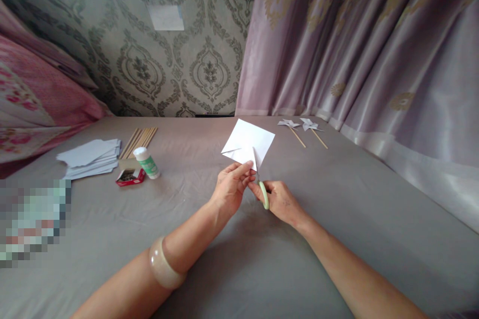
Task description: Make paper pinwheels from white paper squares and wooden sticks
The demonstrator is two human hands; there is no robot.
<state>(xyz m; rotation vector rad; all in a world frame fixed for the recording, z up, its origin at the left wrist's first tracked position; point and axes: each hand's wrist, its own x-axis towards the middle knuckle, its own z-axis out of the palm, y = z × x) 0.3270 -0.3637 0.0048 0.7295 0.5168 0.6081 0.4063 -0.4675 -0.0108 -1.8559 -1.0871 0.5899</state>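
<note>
A square of white paper [250, 137] is pinched at its near corner by my left hand [232, 184], thumb on top. A slit shows on the paper's left side. My right hand [279, 199] grips a pair of scissors with a light green handle [264, 195], fingers wrapped round the loops. The blades point up into the paper's near right edge, just right of my left fingertips. Part of the blades is hidden by the paper and fingers.
On the grey cloth at left lie a stack of white paper [92, 157], several wooden sticks [139, 142], a green-and-white glue stick [147, 163] and a small red box [129, 177] of dark pieces. Two paper pinwheels [310, 124] on sticks lie at back right, near the curtain [284, 60].
</note>
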